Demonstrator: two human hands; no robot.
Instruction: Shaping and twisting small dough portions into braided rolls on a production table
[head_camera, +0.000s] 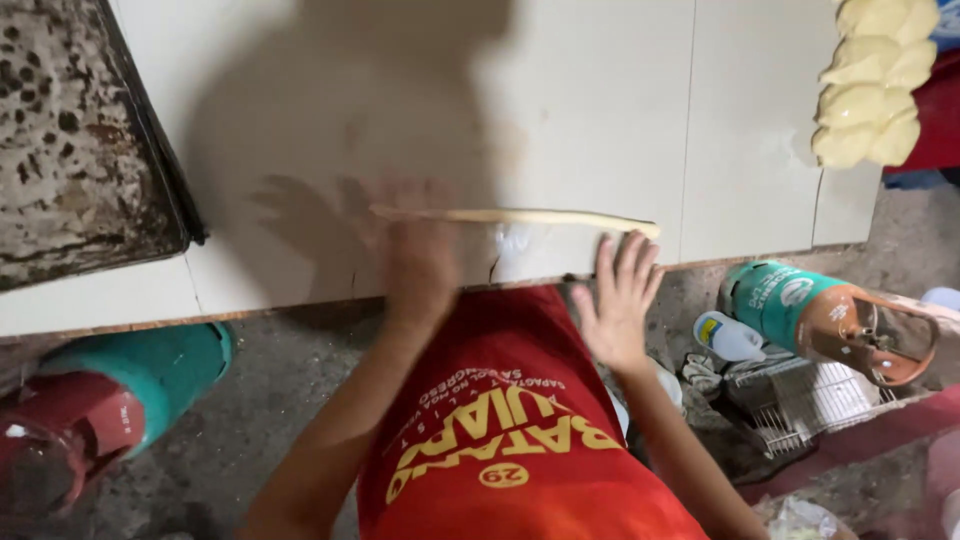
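Flat left hand (418, 250) pressing dough rope (520, 216), right hand (618, 300) just below its end

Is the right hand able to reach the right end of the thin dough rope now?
Probably yes: the right hand lies open just below the dough rope's right end, with only bare white table between them.

Small makeshift bakery, rough back-room sort. White tiled worktop (600, 110) carries thin dough rope (520, 216) and twisted dough pieces (872, 85) at far corner. Blackened, much-used baking tray (70, 130) on left. Gas cylinders (800, 300) lie on bare concrete floor (270, 400) beside wire rack (815, 400).
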